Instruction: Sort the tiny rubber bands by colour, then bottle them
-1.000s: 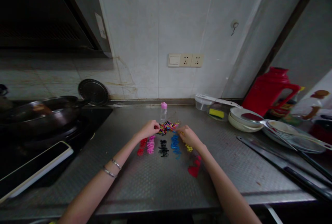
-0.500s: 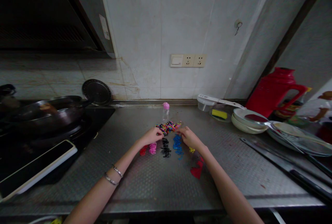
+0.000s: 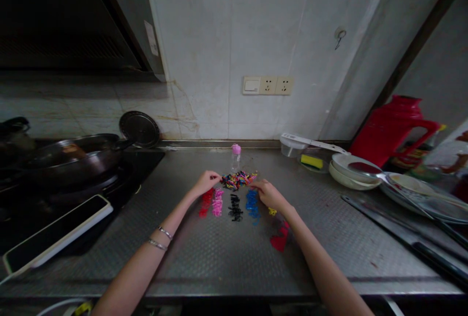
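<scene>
A mixed heap of small coloured elastic bands (image 3: 238, 179) lies on the steel counter (image 3: 226, 252). In front of it sit sorted rows: red (image 3: 205, 203), pink (image 3: 218, 202), black (image 3: 235, 207) and blue (image 3: 252, 204), plus a few yellow ones (image 3: 272, 211). My left hand (image 3: 206, 182) is pinched at the heap's left edge. My right hand (image 3: 268, 194) is curled at its right edge, above the blue row. What either pinch holds is too small to see. A red piece (image 3: 280, 240) lies by my right forearm. A small pink-capped bottle (image 3: 236, 156) stands behind the heap.
At left, a dark wok (image 3: 73, 152) sits on the stove, with a phone (image 3: 54, 233) in front. Bowls and plates (image 3: 351, 169), a sponge (image 3: 311, 161), a plastic tub (image 3: 290, 144), a red jug (image 3: 391, 128) and long utensils (image 3: 402, 233) fill the right.
My left hand dipped toward the pink row, then came back to the heap's left edge. My right hand stayed at the heap's right edge. The camera drifted slightly.
</scene>
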`<action>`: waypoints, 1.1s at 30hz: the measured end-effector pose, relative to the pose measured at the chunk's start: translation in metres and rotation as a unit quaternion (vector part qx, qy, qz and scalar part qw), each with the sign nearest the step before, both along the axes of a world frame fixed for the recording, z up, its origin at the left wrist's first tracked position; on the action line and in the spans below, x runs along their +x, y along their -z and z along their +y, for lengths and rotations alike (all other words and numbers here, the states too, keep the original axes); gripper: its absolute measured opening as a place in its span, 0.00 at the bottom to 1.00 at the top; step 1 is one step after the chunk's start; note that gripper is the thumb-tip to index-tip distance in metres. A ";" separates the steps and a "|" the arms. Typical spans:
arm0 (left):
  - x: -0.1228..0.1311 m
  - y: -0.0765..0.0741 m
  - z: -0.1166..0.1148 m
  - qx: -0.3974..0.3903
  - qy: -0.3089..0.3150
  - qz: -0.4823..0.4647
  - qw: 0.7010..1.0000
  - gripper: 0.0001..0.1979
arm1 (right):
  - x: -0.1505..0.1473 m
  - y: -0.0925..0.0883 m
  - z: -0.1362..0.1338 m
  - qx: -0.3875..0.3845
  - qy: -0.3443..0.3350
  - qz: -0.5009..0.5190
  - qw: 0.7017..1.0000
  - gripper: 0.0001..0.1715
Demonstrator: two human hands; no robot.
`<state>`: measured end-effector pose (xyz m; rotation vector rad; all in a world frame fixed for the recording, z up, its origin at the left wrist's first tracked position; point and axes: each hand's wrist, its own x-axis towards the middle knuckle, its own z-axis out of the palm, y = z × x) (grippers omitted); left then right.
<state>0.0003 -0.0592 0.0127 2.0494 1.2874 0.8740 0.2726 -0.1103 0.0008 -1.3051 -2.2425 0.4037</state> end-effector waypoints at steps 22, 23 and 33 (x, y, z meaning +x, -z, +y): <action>-0.030 0.020 0.013 -0.134 -0.160 -0.163 0.964 0.19 | 0.026 0.002 0.074 0.057 0.127 -0.123 0.983 0.19; -0.030 0.020 0.013 -0.134 -0.159 -0.162 0.965 0.19 | 0.026 0.004 0.079 0.055 0.111 -0.124 0.985 0.20; -0.031 0.021 0.013 -0.127 -0.159 -0.151 0.967 0.18 | 0.023 0.014 0.099 0.006 0.071 -0.121 0.990 0.21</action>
